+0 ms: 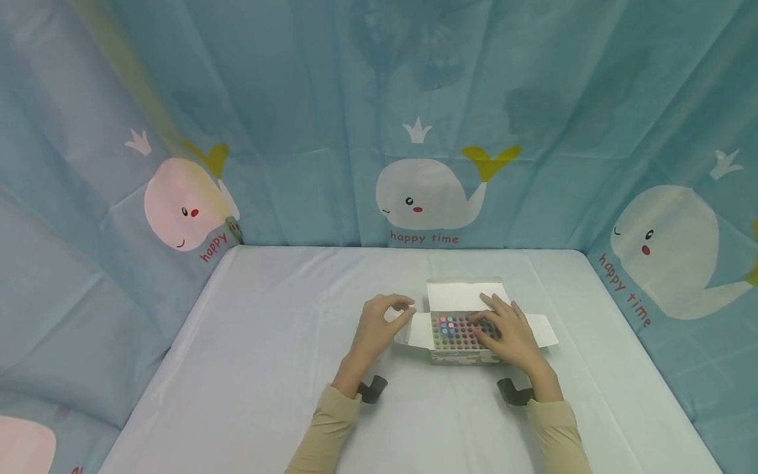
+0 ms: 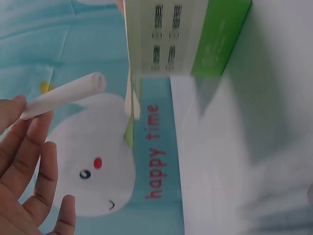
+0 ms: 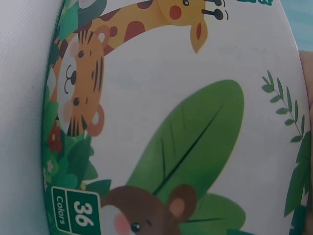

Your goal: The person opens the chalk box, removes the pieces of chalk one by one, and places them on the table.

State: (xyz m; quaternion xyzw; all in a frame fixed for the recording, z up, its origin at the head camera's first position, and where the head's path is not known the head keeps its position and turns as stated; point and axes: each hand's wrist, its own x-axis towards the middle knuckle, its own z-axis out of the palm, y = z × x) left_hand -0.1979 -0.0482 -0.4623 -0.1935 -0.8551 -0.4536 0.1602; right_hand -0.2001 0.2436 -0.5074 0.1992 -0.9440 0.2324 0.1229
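Item, one left hand (image 1: 381, 324): yours, just beside the carton's left flap; you pinch one white marker (image 2: 63, 95) between thumb and fingertips, its free end pointing toward the carton but apart from it, your remaining fingers loosely bent

Item, one right hand (image 1: 508, 329): yours, reaching over the carton's right half, fingers bent downward; whether your fingertips hold anything cannot be told

Item, one printed carton (image 1: 464, 357): in front of you on the table, open at the top, with three flaps showing, namely one back flap (image 1: 458, 296), one left flap (image 1: 421, 330) and one right flap (image 1: 541, 330); one face carries a giraffe (image 3: 142, 22), a tiger (image 3: 80, 83), a brown animal partly in view, and one label (image 3: 76, 210) reading "36 Colors"; another panel shows small dark print and one green band (image 2: 222, 39)

Item, rows of round marker ends (image 1: 447, 325): inside the carton, pink, blue and teal ones toward your left, darker spots toward your right; too small for you to count surely

Item, two khaki sleeves (image 1: 328, 421) and two dark wrist mounts (image 1: 373, 390), one of each per arm

Item, one table (image 1: 266, 316) under a white cover

Item, blue curtains (image 1: 296, 131) around it, bearing three mostly whole whales (image 1: 426, 194) and three crowns (image 1: 417, 131), plus one pink patch at lower left
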